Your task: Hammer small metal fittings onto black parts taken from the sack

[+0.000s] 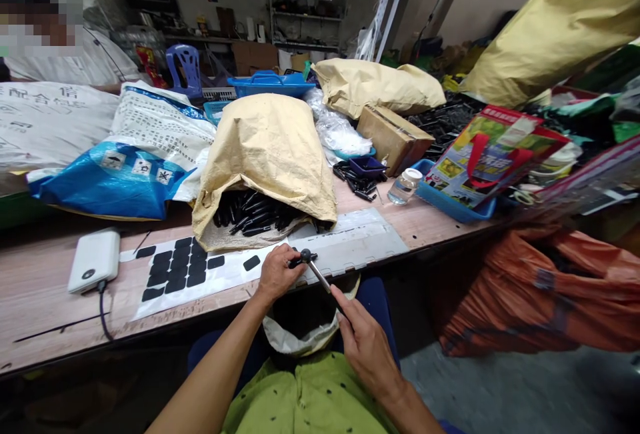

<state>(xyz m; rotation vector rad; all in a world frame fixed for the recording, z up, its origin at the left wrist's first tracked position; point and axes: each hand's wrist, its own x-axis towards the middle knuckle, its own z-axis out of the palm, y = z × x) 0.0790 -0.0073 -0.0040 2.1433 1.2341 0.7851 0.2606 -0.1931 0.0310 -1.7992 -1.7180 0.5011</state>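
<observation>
My left hand (274, 273) pinches a small black plastic part (296, 261) at the table's front edge. My right hand (364, 342) grips the handle of a small metal hammer (314, 267), whose round head rests against that black part. Just beyond lies a tan paper sack (273, 147) on its side, its open mouth spilling several black plastic parts (255, 213). A white backing sheet (170, 294) with several black adhesive pads (177, 267) lies left of my left hand. A grey flat panel (360, 241) sits under and right of the hammer.
A white power bank (95, 259) with a cable lies at left. Blue-and-white sacks (125, 167), a cardboard box (393, 137), a clear bottle (404, 186), a blue tray (450, 204) with a printed bag, and an orange sack (545, 294) beside the table. A person sits far left.
</observation>
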